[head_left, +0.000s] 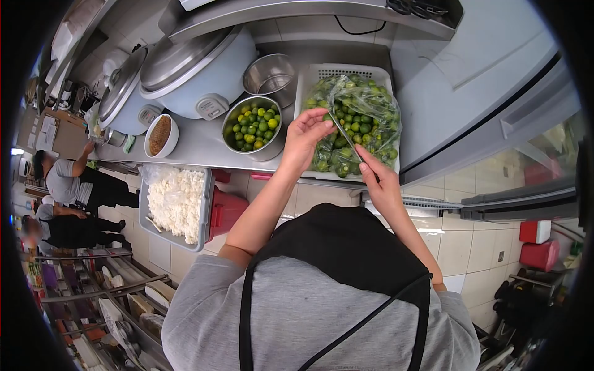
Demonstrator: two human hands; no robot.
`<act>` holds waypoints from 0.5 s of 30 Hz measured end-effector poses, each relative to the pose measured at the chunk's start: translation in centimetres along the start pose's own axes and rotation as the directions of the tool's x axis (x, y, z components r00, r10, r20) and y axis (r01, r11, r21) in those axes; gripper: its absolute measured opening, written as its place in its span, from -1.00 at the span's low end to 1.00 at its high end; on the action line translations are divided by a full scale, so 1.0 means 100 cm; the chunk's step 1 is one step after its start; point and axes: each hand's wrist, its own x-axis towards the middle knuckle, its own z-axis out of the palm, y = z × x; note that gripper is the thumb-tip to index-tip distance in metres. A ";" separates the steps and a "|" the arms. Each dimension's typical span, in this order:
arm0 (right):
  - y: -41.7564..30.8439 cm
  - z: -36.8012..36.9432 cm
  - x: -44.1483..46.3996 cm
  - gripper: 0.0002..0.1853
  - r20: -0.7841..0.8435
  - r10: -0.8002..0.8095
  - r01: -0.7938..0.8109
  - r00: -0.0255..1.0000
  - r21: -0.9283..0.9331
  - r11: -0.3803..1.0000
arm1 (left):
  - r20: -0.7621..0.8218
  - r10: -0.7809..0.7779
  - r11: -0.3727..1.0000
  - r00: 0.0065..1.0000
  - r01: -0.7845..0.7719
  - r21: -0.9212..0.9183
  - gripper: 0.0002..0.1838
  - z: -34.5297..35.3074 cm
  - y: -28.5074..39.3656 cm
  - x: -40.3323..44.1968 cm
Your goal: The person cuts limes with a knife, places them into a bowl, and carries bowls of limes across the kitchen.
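My right hand (378, 176) is closed round the handle of a thin knife (345, 133), its blade slanting up and to the left. By the blade's tip, my left hand (307, 135) has its thumb and fingers pinched together; what they hold, if anything, is hidden. Beneath both hands lies a clear plastic bag (378, 101) of small green limes (354, 121), opened at the middle, inside a white basket (302, 86). Left of my left hand, a steel pot (230, 131) holds more limes, some yellowish.
An empty-looking steel bowl (270, 79) and two large rice cookers (197, 73) stand behind the pot. A white bowl (162, 136) holds brown food. Below the counter, a grey tub (145, 207) contains cooked rice. Two people (68, 179) stand at far left; a fridge door (476, 133) borders the right.
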 end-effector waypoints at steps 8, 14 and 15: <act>0.000 0.000 0.015 -0.67 -0.061 0.084 -0.089 0.995 -0.088 0.992 | 0.102 -0.176 0.945 0.979 0.139 0.295 -0.75 0.012 -0.019 -0.020; -0.009 -0.008 0.002 -0.68 0.033 0.168 -0.166 0.985 -0.067 0.984 | 0.020 -0.021 0.992 1.000 0.019 0.128 -0.72 -0.004 -0.012 -0.004; -0.007 -0.006 -0.001 -0.68 0.039 0.166 -0.163 0.985 -0.068 0.984 | 0.012 0.017 0.997 1.000 -0.018 0.079 -0.72 -0.007 -0.009 -0.002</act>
